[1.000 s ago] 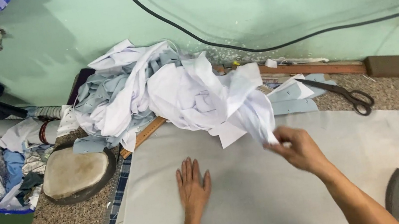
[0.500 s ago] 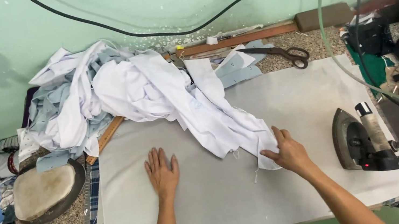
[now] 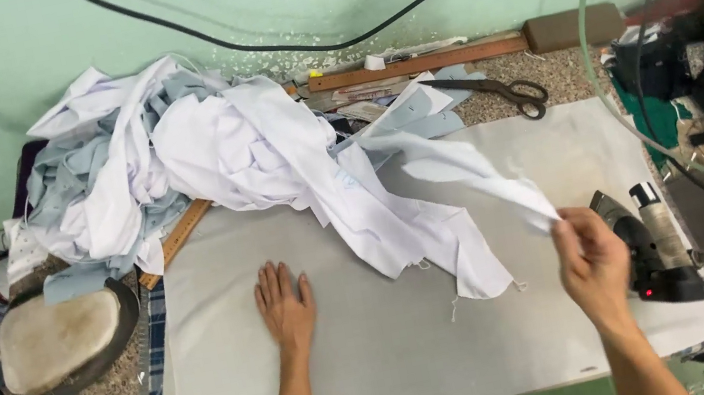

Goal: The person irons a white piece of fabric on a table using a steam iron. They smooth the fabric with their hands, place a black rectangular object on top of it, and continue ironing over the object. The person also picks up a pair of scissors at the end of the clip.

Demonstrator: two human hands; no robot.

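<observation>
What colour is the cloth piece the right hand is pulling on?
White, seen in the head view: the cloth piece pinched by the right hand.

left hand (image 3: 285, 304) lies flat, palm down, fingers spread and pointing away, forearm straight up from the bottom edge. right hand (image 3: 591, 259) is raised, fingers curled and pinched shut, forearm rising from the lower right.

A tailoring or garment workshop: a padded pressing board (image 3: 399, 353) on a speckled stone bench, a heap of white and blue cloth pieces (image 3: 172, 162) far left, scissors (image 3: 502, 89), a wooden ruler (image 3: 177, 243), a steam iron (image 3: 652, 255) right
</observation>
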